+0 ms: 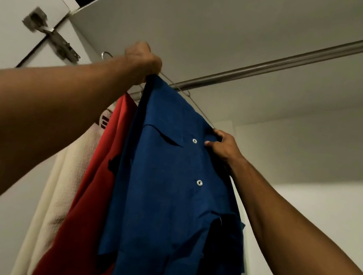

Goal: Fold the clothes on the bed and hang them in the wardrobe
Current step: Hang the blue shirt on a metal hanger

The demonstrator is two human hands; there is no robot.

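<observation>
1. Three garments are in my view at the wardrobe rail point(283, 60): a cream one point(59, 180) at the far left, a red one point(96, 171) next to it, and the blue shirt point(173, 195) I am working on now.
2. My left hand point(141, 61) is raised at the top of the blue shirt, its fingers curled around the shirt's upper corner and, as far as I can judge, the wire hanger point(178, 89) beneath it. The hanger hook itself is hidden behind the hand, so I cannot tell whether it is seated on the rail.
3. My right hand point(223, 147) pinches the shirt's other shoulder edge between thumb and fingers, just beside the top button.
4. I judge the cream and red garments as already hung, and the blue shirt as nearly hung, needing only release and perhaps straightening.
5. What remains is unclear to me: the bed is out of view, so I cannot say how many clothes are left there.
</observation>
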